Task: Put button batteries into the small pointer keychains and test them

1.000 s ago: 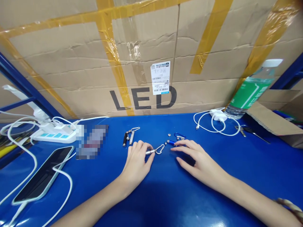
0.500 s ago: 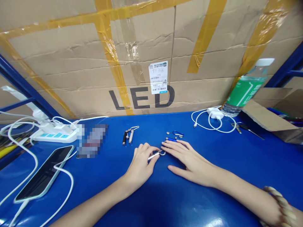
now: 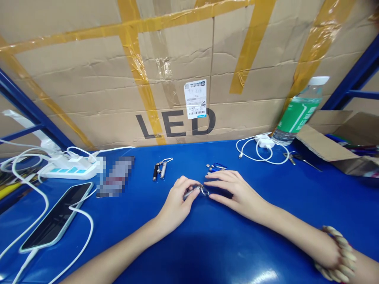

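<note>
Between its thumb and fingers, my left hand (image 3: pixel 179 197) grips a small silver metal tube (image 3: pixel 188 193), partly hidden by the fingers. From the tube's right end a silver carabiner clip (image 3: pixel 204 191) sticks out. My right hand (image 3: pixel 237 192) is beside the clip, palm down with fingers spread; its thumb tip is by the clip, and whether they touch I cannot tell. Just beyond the right fingers lie a blue tube (image 3: pixel 212 169), a blue carabiner clip (image 3: pixel 220 166) and a small round button cell (image 3: pixel 207 165). Farther left lie a black tube (image 3: pixel 155 172) and another silver tube (image 3: pixel 163 170) with a clip.
On the left are a phone (image 3: pixel 57 217) with white cables, a power strip (image 3: pixel 69 170) and a pixelated flat item (image 3: pixel 117 177). A white charger (image 3: pixel 264 141), scissors (image 3: pixel 304 159), a water bottle (image 3: pixel 299 114) and an open carton (image 3: pixel 331 152) stand right. A large LED-marked box (image 3: pixel 177 71) closes the back.
My right hand has drawn its fingers back from over the blue tube and closer to the clip. The clip on the held silver tube shows more. The view has shifted slightly.
</note>
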`<state>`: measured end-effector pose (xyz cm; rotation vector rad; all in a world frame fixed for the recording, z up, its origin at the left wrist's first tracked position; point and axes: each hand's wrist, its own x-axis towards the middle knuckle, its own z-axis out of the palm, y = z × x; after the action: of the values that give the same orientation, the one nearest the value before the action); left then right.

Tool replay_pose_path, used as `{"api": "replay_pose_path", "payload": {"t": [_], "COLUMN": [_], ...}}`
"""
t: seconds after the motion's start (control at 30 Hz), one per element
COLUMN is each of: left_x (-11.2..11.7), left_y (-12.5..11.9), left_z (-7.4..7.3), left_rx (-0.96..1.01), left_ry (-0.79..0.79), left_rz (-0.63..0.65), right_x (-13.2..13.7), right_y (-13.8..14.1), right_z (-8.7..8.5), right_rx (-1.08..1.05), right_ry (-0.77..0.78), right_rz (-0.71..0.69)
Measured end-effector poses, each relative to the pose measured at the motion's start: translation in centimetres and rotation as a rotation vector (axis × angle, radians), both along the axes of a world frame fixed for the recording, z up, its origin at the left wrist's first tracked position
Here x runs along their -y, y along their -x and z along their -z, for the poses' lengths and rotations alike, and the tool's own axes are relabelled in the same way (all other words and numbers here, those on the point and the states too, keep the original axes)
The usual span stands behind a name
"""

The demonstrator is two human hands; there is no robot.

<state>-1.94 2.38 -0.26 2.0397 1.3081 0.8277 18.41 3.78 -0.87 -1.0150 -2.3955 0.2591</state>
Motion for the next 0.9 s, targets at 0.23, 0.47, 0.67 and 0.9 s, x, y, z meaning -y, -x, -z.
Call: {"api": "replay_pose_path", "payload": {"t": [0.23,0.47,0.67,0.9], "left_x": [0.4,0.8,1.0,0.9], "left_y": [-0.3,-0.6,-0.3,-0.4], "left_z": [-0.3,-0.6,-0.6,-0.5], "left_rx": [0.317,0.493,0.462,0.266], "left_ry": [0.138,0.293,0.242,0.163], "left_rz": [0.114,0.153,0.095,0.005], "right_x": [0.8,1.4,1.8,1.8], "right_y": [0.8,1.3,1.0,0.9], "right_z": [-0.3,-0.3,-0.8,-0.7], "right_rx": [-0.162,-0.28,-0.209,-0.181], "right_ry": [0.113,0.097,0.054,-0.004], "right_rz": [-0.128,-0.067,-0.042,-0.067]}}
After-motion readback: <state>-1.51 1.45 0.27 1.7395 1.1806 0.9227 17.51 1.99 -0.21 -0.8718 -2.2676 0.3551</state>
